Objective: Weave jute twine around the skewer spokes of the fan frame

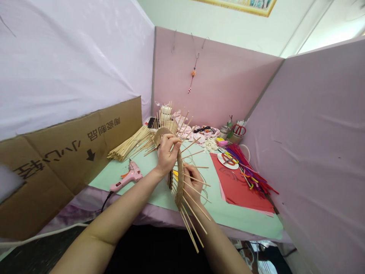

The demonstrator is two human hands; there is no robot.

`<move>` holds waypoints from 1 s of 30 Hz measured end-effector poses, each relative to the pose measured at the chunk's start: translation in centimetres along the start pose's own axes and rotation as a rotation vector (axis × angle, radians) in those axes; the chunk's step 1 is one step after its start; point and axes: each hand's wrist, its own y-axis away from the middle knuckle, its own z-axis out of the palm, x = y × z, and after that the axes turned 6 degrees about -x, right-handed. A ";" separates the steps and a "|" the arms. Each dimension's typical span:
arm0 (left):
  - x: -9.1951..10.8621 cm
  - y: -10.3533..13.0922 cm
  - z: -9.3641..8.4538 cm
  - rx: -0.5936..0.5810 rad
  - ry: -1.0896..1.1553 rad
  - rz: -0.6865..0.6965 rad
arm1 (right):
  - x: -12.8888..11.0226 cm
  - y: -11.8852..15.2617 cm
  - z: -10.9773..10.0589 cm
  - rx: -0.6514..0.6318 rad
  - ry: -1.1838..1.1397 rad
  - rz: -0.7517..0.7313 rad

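A half-woven basket with a brown cord band and thin wooden sticks fanning outward is held up over the table, tilted on its side. My left hand pinches the upper part of its band, thumb and fingers closed together. On the other side, my right hand grips the band from behind several sticks, which partly cover the fingers. A loose thin cord loops down beside my right hand onto the table. The basket's inner side is mostly hidden by my left hand.
Left of the basket lie a pink glue gun and a pile of wooden sticks, beside a cardboard panel. At right are red paper sheets, pipe cleaners and a white plate. Pink partitions enclose the table.
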 end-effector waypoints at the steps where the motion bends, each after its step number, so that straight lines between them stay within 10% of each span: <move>1: 0.1 0.3 -0.3 0.042 0.027 0.031 | 0.1 0.0 -0.1 -0.003 0.014 -0.023; 5: 1.1 2.0 -1.9 0.076 -0.054 0.184 | 0.3 -0.1 -0.3 -0.021 0.031 -0.064; 17: 2.9 0.8 -5.2 -0.554 -0.217 0.052 | -0.1 -0.1 -0.8 -0.078 0.051 -0.069; 30: 3.2 0.1 -5.1 -0.653 -0.092 -0.005 | -1.6 0.3 -3.1 -0.177 0.249 -0.121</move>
